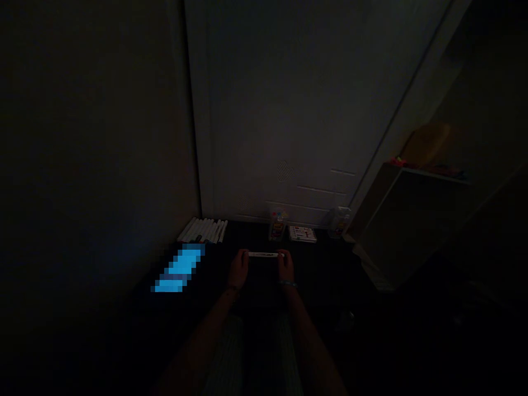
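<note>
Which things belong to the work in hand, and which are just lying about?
In use: white pen, held by left hand and right hand.
Apparently lying about: row of pens, middle container, flat box, far-right container, blurred blue patch.

- Very dim throughout; room light source unclear.
- Blue patch [179,269]: by far the brightest spot, coarse pixel blocks, no detail.
- Upright surface [289,110] beyond patch: faint grey, murky.
- Left hand [238,269] and right hand [286,268], right of patch: dark, low contrast.
- White stick [263,254], also right of patch: shows pale, markings unreadable.
- Far right of patch: near black, detail lost.
</note>
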Available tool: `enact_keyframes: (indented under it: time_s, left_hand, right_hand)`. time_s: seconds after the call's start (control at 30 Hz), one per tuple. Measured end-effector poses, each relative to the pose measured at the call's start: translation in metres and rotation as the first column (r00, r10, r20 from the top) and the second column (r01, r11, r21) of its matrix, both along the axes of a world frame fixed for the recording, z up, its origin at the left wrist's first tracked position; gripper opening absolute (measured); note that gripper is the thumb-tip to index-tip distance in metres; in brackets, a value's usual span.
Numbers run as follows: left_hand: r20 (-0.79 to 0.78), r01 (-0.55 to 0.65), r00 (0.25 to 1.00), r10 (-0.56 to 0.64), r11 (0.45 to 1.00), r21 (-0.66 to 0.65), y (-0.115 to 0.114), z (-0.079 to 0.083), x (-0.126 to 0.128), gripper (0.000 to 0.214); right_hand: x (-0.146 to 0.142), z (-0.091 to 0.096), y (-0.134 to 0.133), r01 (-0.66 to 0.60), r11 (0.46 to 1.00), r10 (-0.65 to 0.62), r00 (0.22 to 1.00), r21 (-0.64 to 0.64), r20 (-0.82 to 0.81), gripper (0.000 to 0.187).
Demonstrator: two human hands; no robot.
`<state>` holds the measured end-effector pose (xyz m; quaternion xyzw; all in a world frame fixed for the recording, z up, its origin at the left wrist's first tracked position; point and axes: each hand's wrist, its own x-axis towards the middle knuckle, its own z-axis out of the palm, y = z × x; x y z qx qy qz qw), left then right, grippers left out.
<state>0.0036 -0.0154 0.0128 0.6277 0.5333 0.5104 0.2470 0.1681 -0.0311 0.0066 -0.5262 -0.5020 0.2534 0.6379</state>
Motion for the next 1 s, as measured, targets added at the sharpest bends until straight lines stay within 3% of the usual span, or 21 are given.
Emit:
enact_keyframes:
  time_s: [0.43,0.8,1.0]
  left_hand:
    - [0.067,-0.044,0.997,0.045,0.999,-0.021,0.0025,-0.0021,-0.0021,0.037]
    - [0.225,0.032,0.974,-0.029,0.999,-0.009,0.0016,0.0008,-0.0025,0.037]
    - [0.167,-0.006,0.986,0.012,0.999,-0.035,0.0021,-0.0009,-0.0019,0.035]
  right_hand:
    - [-0.0003,-0.0029,0.0037,-0.007,0.998,-0.001,0.992,-0.061,-0.125,0.031]
    - [0.0,0.0011,0.0031,-0.026,0.997,0.011,0.983,-0.079,-0.181,0.034]
    - [-0.0012,0.0001,0.0031,-0.002,0.996,-0.013,0.986,-0.087,-0.167,0.037]
